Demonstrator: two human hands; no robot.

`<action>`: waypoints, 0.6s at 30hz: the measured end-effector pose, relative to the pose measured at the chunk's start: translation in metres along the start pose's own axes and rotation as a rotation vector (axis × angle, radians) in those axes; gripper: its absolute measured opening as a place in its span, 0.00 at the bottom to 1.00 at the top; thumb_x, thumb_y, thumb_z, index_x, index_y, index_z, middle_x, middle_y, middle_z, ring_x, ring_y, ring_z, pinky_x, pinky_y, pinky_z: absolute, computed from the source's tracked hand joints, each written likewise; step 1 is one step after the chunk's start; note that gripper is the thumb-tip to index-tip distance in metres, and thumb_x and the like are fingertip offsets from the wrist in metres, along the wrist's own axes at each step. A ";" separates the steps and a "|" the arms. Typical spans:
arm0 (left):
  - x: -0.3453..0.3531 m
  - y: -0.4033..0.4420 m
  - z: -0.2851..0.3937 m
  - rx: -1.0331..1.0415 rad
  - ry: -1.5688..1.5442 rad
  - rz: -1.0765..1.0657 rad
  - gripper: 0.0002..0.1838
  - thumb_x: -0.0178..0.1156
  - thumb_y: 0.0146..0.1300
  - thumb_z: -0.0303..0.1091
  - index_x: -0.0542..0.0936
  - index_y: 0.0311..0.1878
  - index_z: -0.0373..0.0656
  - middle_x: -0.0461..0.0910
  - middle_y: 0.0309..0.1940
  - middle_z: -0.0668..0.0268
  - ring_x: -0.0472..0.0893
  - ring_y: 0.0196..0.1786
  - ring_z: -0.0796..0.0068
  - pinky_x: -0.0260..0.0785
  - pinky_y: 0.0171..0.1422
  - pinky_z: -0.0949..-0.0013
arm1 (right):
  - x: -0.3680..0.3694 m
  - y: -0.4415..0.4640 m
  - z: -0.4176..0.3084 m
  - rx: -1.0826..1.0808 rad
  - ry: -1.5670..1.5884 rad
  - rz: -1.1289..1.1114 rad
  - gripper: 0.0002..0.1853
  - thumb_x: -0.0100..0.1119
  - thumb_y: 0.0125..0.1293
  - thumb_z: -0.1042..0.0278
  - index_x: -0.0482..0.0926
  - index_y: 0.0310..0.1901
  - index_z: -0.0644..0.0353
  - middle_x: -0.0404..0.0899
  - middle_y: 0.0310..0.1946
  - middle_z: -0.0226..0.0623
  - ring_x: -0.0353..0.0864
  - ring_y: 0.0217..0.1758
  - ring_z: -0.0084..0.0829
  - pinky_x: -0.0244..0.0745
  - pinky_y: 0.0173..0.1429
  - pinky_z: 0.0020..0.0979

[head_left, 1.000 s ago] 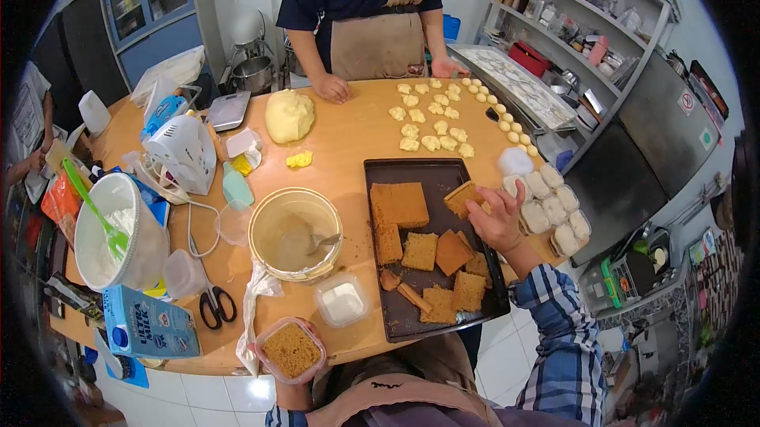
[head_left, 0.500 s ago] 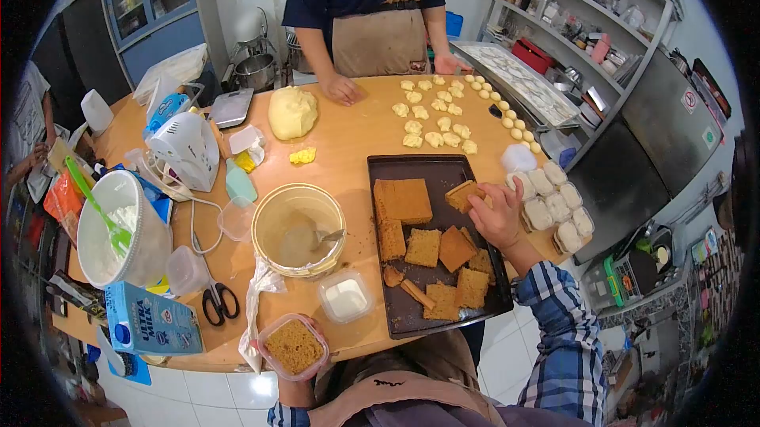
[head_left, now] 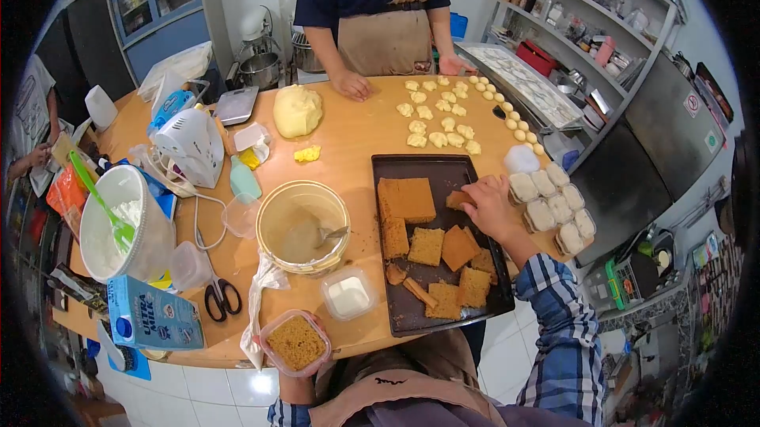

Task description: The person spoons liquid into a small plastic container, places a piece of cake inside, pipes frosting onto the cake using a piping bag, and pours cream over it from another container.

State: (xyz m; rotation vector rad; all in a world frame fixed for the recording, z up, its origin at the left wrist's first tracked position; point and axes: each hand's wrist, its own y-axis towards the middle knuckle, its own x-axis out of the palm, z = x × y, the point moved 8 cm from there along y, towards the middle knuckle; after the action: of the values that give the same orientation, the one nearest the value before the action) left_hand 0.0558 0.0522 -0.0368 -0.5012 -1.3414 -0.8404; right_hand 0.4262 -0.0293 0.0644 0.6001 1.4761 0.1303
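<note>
My left hand [head_left: 298, 387] holds a small clear plastic container [head_left: 267, 360] from below, near the table's front edge. A piece of brown sponge cake [head_left: 298, 341] lies inside it. Over the right side of a dark baking tray [head_left: 457, 334], my right hand [head_left: 489, 204] has its fingers closed on a small cake piece [head_left: 457, 201], mostly covered by them. A larger cake block [head_left: 406, 199] and several cut squares [head_left: 427, 246] lie in the same tray. Just behind the left hand's container stands another plastic container with white filling [head_left: 348, 297].
A tub of cream [head_left: 303, 225] with a spoon, scissors [head_left: 222, 300], a milk carton [head_left: 155, 314] and a white bucket [head_left: 127, 225] stand leftward. Filled boxes [head_left: 558, 209] are stacked right. Across the table, a co-worker [head_left: 380, 31] stands by shaped dough [head_left: 443, 114].
My right hand has come down over the cake piece, which is lower and more hidden by the fingers. The left hand keeps its container. The view has shifted slightly.
</note>
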 end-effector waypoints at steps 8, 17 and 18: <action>-0.004 -0.001 -0.002 -0.048 -0.063 -0.021 0.58 0.46 0.37 0.82 0.64 0.51 0.29 0.72 0.39 0.48 0.76 0.36 0.53 0.74 0.28 0.57 | -0.010 -0.003 -0.002 0.011 0.001 -0.003 0.16 0.66 0.44 0.67 0.77 0.39 0.54 0.76 0.37 0.29 0.69 0.48 0.33 0.51 0.58 0.53; -0.003 -0.002 0.000 -0.003 0.006 0.011 0.57 0.46 0.38 0.81 0.65 0.49 0.27 0.72 0.38 0.48 0.76 0.37 0.55 0.74 0.31 0.59 | -0.025 -0.010 -0.004 -0.022 0.074 0.054 0.13 0.63 0.47 0.70 0.77 0.37 0.57 0.76 0.36 0.33 0.70 0.45 0.35 0.58 0.54 0.41; -0.007 -0.002 0.002 0.015 0.023 0.028 0.57 0.46 0.39 0.81 0.65 0.49 0.27 0.72 0.38 0.48 0.76 0.37 0.55 0.74 0.31 0.60 | -0.028 -0.011 -0.003 -0.024 0.123 0.096 0.11 0.62 0.47 0.70 0.77 0.36 0.57 0.76 0.35 0.33 0.70 0.43 0.36 0.59 0.53 0.40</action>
State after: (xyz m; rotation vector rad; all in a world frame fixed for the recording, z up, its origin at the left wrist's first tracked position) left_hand 0.0535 0.0540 -0.0433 -0.4959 -1.3156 -0.8098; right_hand 0.4173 -0.0507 0.0846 0.6536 1.5622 0.2630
